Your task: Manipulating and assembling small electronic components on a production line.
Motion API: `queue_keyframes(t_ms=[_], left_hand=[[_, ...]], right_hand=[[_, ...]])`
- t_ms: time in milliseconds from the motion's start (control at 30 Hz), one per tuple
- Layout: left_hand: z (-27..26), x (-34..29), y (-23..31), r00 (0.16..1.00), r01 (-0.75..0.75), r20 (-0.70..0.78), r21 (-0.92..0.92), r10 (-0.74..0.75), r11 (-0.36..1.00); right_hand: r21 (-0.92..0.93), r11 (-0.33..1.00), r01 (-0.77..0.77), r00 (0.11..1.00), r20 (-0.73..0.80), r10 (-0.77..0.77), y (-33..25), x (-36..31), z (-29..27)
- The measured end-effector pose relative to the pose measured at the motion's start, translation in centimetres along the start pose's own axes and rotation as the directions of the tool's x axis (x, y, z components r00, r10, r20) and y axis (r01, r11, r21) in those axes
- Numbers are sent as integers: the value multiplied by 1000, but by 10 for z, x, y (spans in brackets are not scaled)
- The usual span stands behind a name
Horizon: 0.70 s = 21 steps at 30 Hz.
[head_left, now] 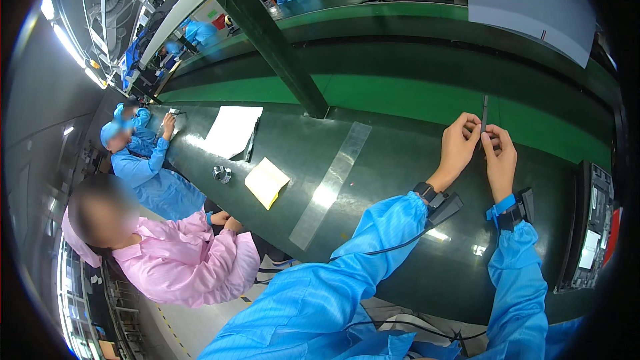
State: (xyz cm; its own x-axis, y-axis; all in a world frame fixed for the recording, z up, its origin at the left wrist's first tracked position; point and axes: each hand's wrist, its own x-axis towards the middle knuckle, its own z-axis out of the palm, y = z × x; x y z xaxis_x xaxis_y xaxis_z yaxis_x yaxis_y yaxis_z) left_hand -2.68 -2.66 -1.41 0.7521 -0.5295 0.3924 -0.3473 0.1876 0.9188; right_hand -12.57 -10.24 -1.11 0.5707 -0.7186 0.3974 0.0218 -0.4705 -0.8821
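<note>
Two hands (461, 144) outstretched, close together — pinching slim dark strip (485, 112).

This is a factory workshop, shown by smocked workers (187, 260) along a long green bench (300, 150) and strip lights (69, 40).

Things are lying along a workbench (413, 160).
A pen (251, 142) is lying right of a sheet (232, 131), a pad (267, 183) resting before them; a strip (331, 185) is running between pad and left hand (459, 147); a bar (485, 112) is sitting between left and right hand (500, 159); a device (592, 227) is standing furthest right.
</note>
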Motion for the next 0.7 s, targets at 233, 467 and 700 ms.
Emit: queue_keyframes(t_ms=[233,467,700], left_hand=[[2,0,-2,999,-44,-21,24,45,999],[3,0,0,1000,10,-26,67,-8,998],[3,-1,-1,1000,13,-10,74,-12,997]], right_hand=[[36,999,1,1000,23,-2,9,0,1],[16,999,28,999,37,-29,0,-1,0],[-21,999,37,996,82,-36,-4,-2,-2]])
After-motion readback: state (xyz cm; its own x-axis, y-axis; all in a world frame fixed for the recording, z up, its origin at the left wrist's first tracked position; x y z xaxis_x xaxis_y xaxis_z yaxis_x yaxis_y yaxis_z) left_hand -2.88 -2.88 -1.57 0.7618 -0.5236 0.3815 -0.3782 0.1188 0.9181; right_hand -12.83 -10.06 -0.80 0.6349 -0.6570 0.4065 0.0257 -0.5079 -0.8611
